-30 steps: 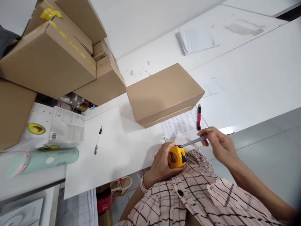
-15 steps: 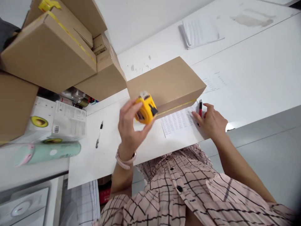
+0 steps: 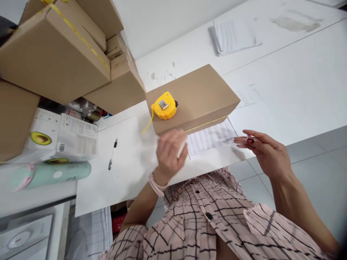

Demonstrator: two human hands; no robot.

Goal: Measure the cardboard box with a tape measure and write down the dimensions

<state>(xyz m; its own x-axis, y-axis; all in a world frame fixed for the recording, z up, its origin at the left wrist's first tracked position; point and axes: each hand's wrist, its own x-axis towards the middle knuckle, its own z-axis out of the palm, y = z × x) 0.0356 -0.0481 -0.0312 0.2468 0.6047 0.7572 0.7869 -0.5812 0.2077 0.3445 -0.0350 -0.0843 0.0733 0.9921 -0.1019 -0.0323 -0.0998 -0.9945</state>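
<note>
A yellow tape measure (image 3: 164, 105) rests on top of the closed cardboard box (image 3: 197, 90), a short end of its tape hanging past the box's left side. My left hand (image 3: 171, 150) is just in front of the box, empty, loosely curled with the thumb apart; motion blurs its fingers. Over the table's front edge, my right hand (image 3: 268, 151) grips a red and black pen (image 3: 249, 139) between its fingers, the pen's end facing me. Under the box's front edge lies a printed sheet (image 3: 208, 141), partly covered.
Large cardboard boxes (image 3: 59, 57) are stacked at the left. Below them stand a white carton with an avocado picture (image 3: 78, 137) and a mint bottle (image 3: 62, 171). Another pen (image 3: 112, 154) lies on the white table (image 3: 292, 72). A paper stack (image 3: 234, 36) is at the back.
My left hand has let go of the tape measure, now on the box, and drawn back toward me. My right hand has lifted the red and black pen and moved right.
</note>
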